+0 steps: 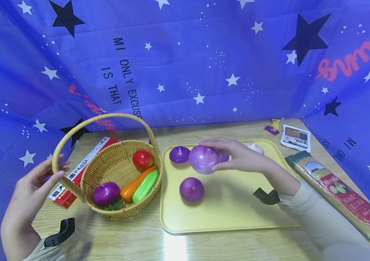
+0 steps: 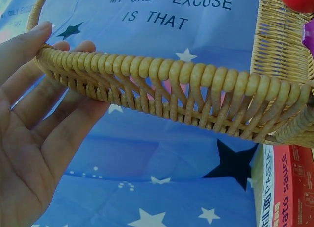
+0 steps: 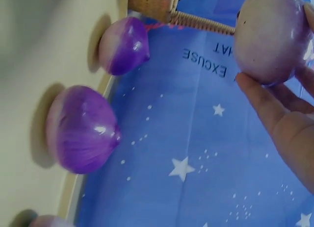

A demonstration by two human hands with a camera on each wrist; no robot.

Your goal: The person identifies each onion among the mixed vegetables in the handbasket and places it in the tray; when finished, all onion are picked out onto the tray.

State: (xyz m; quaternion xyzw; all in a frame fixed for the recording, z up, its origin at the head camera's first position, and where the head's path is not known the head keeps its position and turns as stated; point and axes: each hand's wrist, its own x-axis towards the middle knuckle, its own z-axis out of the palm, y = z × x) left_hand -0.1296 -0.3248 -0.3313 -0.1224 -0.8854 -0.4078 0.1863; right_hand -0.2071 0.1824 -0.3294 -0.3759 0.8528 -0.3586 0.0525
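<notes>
My right hand (image 1: 242, 156) pinches a shiny purple onion (image 1: 203, 160) between thumb and fingers, above the yellow tray (image 1: 237, 215). On that tray sit more purple onions, one at the back left (image 1: 180, 155) and one nearer the front (image 1: 192, 190); another is partly hidden behind my fingers. With thumb and fingers around it, my left hand (image 1: 28, 194) holds the wicker handle (image 2: 162, 70) of the basket (image 1: 106, 166) at its left side. Inside the basket lie a purple onion (image 1: 106, 194), a carrot (image 1: 132, 189), a green cucumber-like vegetable (image 1: 146, 186) and a round red fruit (image 1: 143, 159).
A red and white pasta box (image 1: 64, 197) lies partly behind the basket. Right of the tray are a long spaghetti bag (image 1: 351, 195), a white packet (image 1: 296, 137) and small wrapped sweets (image 1: 272, 129). A white bulb (image 1: 255, 148) sits at the tray's back. Blue starred cloth (image 1: 178, 65) surrounds the table.
</notes>
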